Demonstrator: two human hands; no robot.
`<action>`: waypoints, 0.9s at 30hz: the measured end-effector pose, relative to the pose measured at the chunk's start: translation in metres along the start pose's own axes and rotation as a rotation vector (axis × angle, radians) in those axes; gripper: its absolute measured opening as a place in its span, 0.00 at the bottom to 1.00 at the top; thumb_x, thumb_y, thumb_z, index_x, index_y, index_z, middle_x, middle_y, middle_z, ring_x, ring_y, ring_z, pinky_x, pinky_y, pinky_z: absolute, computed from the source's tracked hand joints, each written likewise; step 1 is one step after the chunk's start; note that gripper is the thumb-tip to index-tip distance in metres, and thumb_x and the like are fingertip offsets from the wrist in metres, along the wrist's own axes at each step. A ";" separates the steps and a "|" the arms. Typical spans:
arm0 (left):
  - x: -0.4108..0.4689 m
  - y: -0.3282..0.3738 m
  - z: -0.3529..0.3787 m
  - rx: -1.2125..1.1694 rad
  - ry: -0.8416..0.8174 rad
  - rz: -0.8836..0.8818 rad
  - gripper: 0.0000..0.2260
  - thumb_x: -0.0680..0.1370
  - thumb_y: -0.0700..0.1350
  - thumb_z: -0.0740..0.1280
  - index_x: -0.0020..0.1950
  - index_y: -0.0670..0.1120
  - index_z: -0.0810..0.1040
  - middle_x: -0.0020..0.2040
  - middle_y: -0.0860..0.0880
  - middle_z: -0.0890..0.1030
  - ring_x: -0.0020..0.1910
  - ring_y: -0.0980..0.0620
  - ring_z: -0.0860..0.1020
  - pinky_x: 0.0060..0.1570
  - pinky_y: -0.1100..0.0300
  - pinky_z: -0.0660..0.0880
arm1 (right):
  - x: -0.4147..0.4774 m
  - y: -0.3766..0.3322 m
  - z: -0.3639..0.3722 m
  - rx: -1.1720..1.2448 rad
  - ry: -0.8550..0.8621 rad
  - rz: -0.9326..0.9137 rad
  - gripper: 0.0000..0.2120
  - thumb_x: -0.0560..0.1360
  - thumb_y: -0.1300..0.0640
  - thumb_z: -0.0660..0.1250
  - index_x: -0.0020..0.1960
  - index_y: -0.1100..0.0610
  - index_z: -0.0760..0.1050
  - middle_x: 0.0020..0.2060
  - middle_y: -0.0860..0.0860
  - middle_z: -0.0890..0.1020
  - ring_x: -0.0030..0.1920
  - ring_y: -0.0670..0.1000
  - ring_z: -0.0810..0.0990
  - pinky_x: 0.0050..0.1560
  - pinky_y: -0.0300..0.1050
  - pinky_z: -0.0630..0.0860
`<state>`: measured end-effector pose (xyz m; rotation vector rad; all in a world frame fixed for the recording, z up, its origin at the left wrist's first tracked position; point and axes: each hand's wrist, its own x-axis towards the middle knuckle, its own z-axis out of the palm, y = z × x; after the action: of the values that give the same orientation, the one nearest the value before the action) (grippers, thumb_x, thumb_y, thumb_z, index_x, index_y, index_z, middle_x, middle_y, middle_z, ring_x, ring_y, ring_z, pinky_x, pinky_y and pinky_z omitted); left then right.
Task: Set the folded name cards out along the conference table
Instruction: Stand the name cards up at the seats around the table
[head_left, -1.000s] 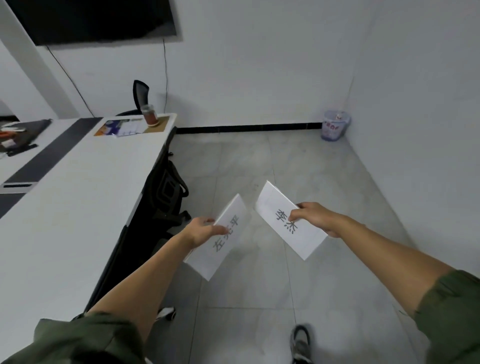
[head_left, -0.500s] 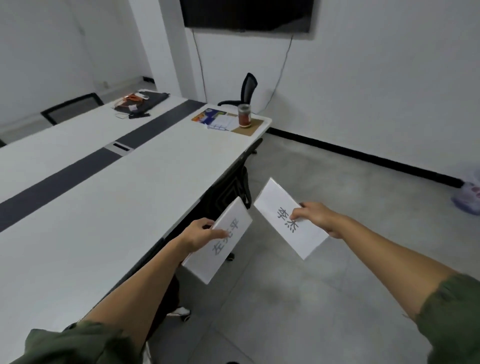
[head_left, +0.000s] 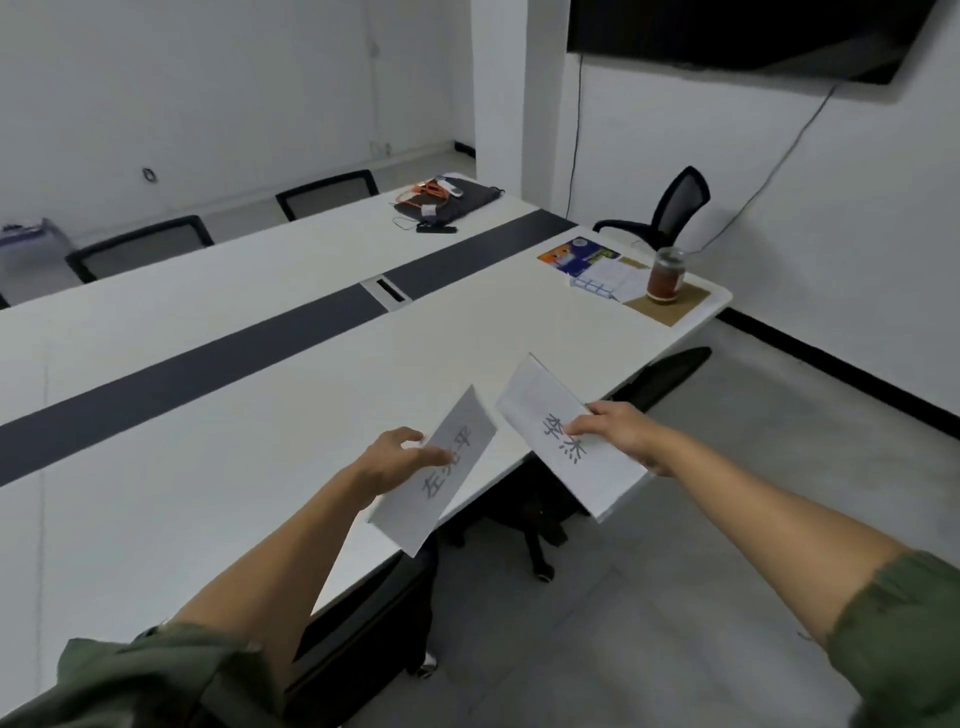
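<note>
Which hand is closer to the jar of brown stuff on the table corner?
Right. The right hand, pinching one name card, is by the table edge, on the side toward the jar. The left hand, pinching the other card, is farther off, over the table.

White painted walls (head_left: 234, 93) and grey tiled floor (head_left: 701, 597); black wall-mounted screen (head_left: 727, 36) at one o'clock, black mesh swivel chair (head_left: 680, 205) below it.

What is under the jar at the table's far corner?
A brown mat lies under the jar, on the table. Whatever is beneath the mat is covered.
</note>
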<state>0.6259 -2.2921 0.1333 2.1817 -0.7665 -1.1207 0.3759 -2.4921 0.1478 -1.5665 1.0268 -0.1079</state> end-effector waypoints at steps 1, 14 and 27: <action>0.006 -0.005 -0.007 -0.006 0.006 -0.018 0.38 0.58 0.62 0.74 0.65 0.50 0.73 0.52 0.46 0.83 0.46 0.48 0.83 0.53 0.49 0.79 | 0.012 -0.007 0.002 -0.005 -0.015 0.005 0.12 0.73 0.56 0.73 0.55 0.57 0.80 0.46 0.54 0.86 0.42 0.55 0.85 0.38 0.44 0.80; 0.099 -0.060 -0.081 -0.136 0.185 -0.325 0.47 0.52 0.64 0.73 0.68 0.48 0.71 0.59 0.43 0.80 0.52 0.45 0.81 0.59 0.45 0.76 | 0.222 -0.063 0.046 -0.117 -0.267 0.043 0.14 0.72 0.52 0.74 0.54 0.58 0.80 0.46 0.56 0.86 0.44 0.58 0.85 0.47 0.51 0.81; 0.218 -0.056 -0.090 -0.262 0.345 -0.521 0.37 0.66 0.58 0.75 0.71 0.48 0.68 0.66 0.45 0.75 0.59 0.44 0.76 0.59 0.49 0.74 | 0.430 -0.087 0.059 -0.275 -0.388 0.175 0.25 0.69 0.46 0.76 0.58 0.62 0.78 0.50 0.58 0.84 0.47 0.58 0.85 0.49 0.53 0.81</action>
<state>0.8203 -2.3875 0.0251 2.3113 0.1046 -0.9644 0.7178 -2.7341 0.0054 -1.6503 0.8888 0.4594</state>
